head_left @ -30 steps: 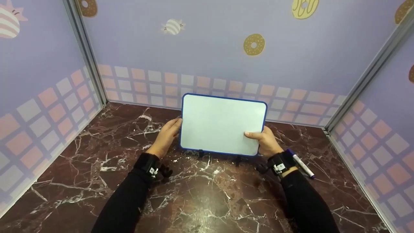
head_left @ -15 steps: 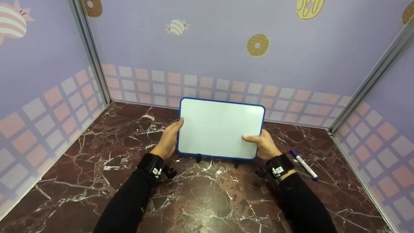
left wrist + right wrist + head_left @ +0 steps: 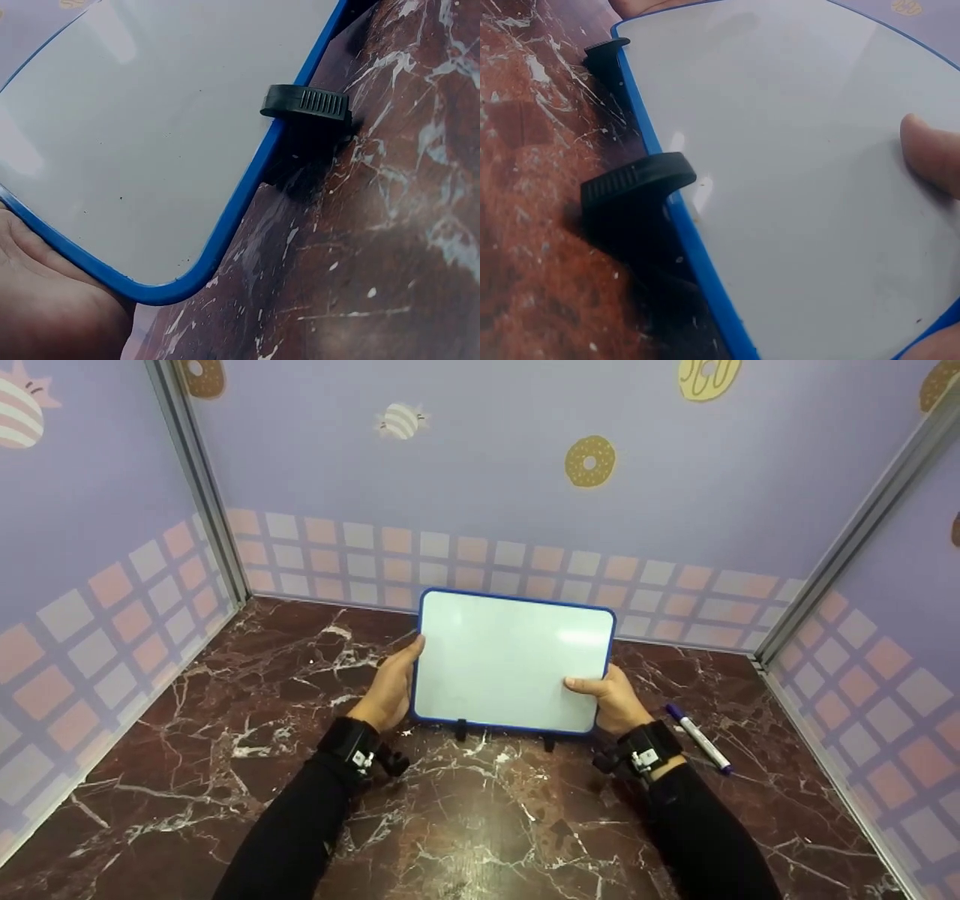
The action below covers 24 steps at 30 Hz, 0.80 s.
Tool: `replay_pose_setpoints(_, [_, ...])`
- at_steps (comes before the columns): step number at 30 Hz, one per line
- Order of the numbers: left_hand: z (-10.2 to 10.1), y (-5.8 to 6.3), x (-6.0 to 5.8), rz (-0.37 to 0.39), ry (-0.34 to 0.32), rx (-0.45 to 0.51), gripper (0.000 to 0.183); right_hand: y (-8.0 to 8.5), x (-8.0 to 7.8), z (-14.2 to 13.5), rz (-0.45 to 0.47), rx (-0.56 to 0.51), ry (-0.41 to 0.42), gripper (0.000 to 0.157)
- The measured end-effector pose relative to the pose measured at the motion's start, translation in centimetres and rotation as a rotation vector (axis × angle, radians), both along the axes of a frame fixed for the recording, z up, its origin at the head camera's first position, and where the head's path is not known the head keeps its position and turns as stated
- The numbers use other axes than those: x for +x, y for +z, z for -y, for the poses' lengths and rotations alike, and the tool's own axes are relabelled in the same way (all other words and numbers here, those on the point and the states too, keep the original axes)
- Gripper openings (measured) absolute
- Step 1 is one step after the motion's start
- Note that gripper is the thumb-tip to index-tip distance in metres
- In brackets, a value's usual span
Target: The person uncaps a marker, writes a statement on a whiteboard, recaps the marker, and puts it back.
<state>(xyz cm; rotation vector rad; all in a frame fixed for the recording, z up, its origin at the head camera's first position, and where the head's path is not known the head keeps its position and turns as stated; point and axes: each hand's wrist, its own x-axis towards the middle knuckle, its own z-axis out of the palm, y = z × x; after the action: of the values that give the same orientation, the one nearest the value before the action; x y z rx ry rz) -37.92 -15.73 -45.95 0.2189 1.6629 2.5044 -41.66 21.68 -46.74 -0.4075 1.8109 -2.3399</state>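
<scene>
Left hand point(image 3: 386, 690) at the left short side of the whiteboard point(image 3: 514, 656), thumb on the rim, remaining fingers hidden behind; reads as gripping the board. Board lies directly between the two hands, both in contact, so neither is nearer; long axis runs across from left hand to right, right end slightly lower in the head view. Position: about mid-width on the worktop point(image 3: 450, 832), nearer its back edge than its front, face tilted back, lower long edge toward the front edge. Appearance: plain white glossy face, light glare patches, a few small dark specks, no writing seen, rounded corners, blue frame point(image 3: 238, 196). Along the lower edge, two ribbed black hooks: left hook point(image 3: 307, 101), right hook point(image 3: 637, 180), both lapping over the frame. Right hand point(image 3: 621, 701) grips the right short side, thumb flat on the face, other fingers mostly behind. Farther right, marker point(image 3: 699, 741) lies capped, toward the worktop's right edge, touched by neither hand.
</scene>
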Motion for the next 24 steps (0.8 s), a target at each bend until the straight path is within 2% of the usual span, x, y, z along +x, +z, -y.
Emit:
replay_pose_setpoints(4, [-0.2,0.0,0.0,0.026,-0.022,0.031,0.055,-0.1,0.1,-0.3,0.015,-0.009,0.008,0.024])
replay_pose_setpoints(7, [-0.4,0.0,-0.1,0.041,-0.004,0.035,0.048,-0.1,0.2,-0.5,0.021,-0.008,0.017,0.026])
replay_pose_setpoints(11, [-0.6,-0.1,-0.1,0.053,0.016,0.014,0.048,-0.2,0.3,-0.7,0.033,-0.007,0.023,0.026])
replay_pose_setpoints(16, [-0.7,-0.2,0.0,0.057,0.001,0.018,0.040,-0.3,0.5,-1.1,0.029,0.010,0.042,0.022])
replay_pose_setpoints(24, [-0.9,-0.1,0.2,0.056,-0.012,0.018,0.034,-0.3,1.1,-1.3,0.056,-0.009,0.078,0.027])
